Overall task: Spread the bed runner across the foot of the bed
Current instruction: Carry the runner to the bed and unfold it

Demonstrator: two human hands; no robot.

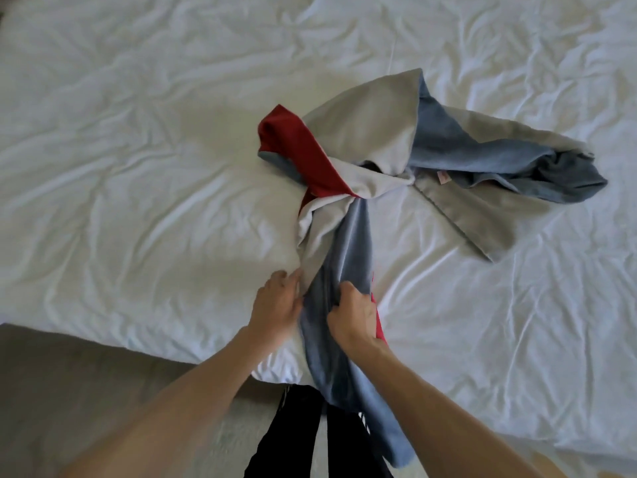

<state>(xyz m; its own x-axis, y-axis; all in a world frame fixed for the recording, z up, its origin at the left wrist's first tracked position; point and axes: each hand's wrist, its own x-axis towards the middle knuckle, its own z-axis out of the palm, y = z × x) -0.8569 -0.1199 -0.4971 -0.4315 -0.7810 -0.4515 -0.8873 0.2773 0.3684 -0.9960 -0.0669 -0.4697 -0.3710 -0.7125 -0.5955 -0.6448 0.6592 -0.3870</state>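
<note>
Working at the near edge of the bed [138, 167], over its rumpled white sheet, and judging the job as barely begun. Handling a bed runner [358, 139] of grey, blue and red panels, bunched and twisted round itself near the middle of the mattress rather than lying flat. Clenching the right hand [351, 315] round a gather of the blue cloth, fingers curled into it. Setting the left hand [275, 305] just beside it, fingertips reaching the grey fold; too blurred for telling whether pinching or merely touching. Leaving nearly everything to do: undoing the twist, opening out the folded width, turning the strip and laying it flat across the foot. Reading the long axis as bent, not straight: beginning with one end hanging off the mattress edge in front of dark trousers [286, 443], running away from the camera as a narrow rope up to the crossing, then swinging off to the right and ending in a crumpled blue tip pointing toward the right side of the view. Glimpsing pale floor [69, 374] at lower left.
</note>
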